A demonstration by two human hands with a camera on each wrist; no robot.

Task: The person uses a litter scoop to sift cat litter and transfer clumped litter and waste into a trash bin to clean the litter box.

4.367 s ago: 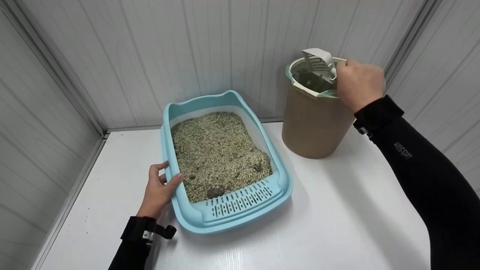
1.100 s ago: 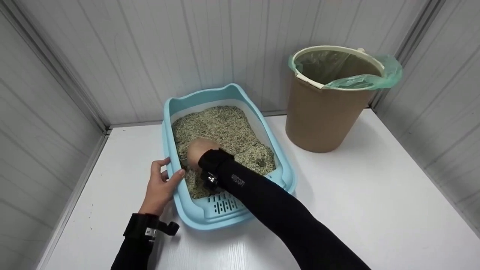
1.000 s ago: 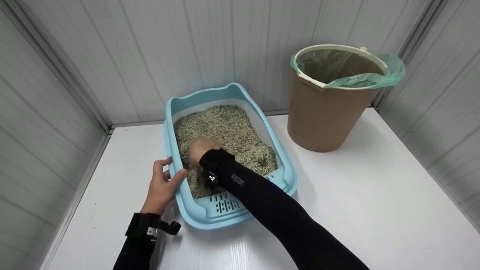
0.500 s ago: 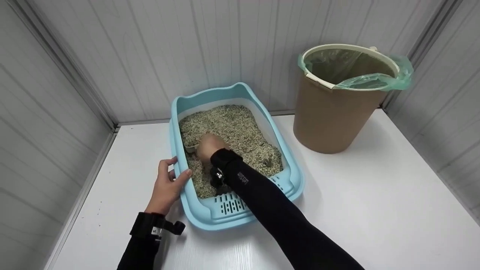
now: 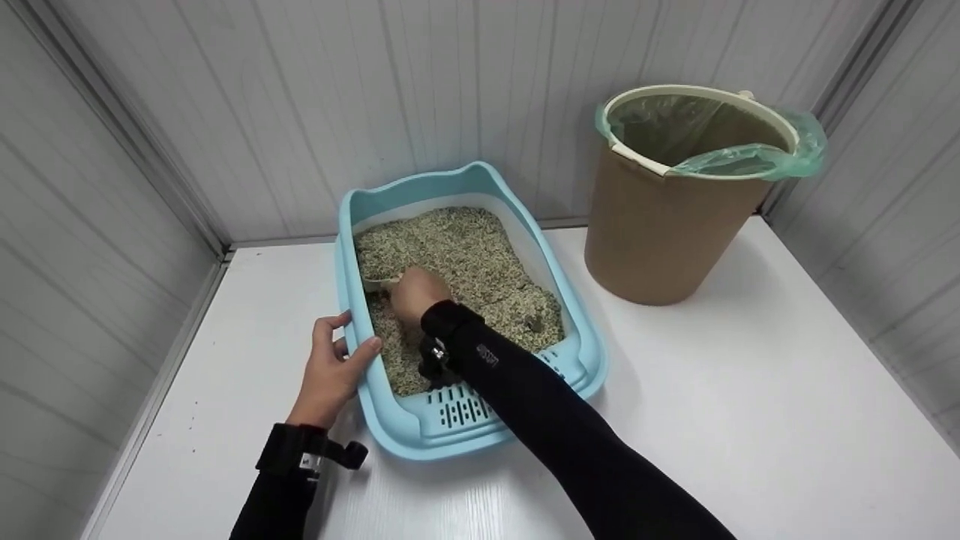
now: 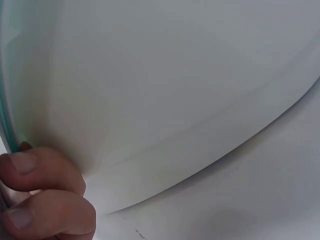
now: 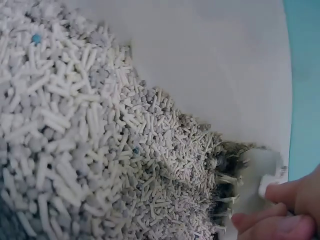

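Observation:
A blue litter box [image 5: 411, 436] with a white inner wall holds pellet cat litter [image 5: 457, 236]. My left hand [image 5: 330, 375] grips the box's left rim, thumb on top and fingers outside. In the left wrist view, curled fingers [image 6: 55, 215] show beside the box's pale outer wall. Inside the box, low over the litter near the left wall, my right hand [image 5: 420, 294] grips a white litter scoop [image 5: 373, 285] by its handle. The slotted scoop head [image 7: 257, 172] is partly sunk in litter against the wall in the right wrist view. Dark clumps lie in the litter.
A tall brown bin [image 5: 652, 232] lined with a green plastic bag [image 5: 806, 146] stands at the back right. Grey panel walls [image 5: 450, 82] close in the back and sides. The white tabletop [image 5: 735, 405] has a few dark specks at left.
The right hand, earlier holding the scoop over the bin, is now down in the litter box. Lately the scoop has edged backward along the left wall. The left hand keeps its grip.

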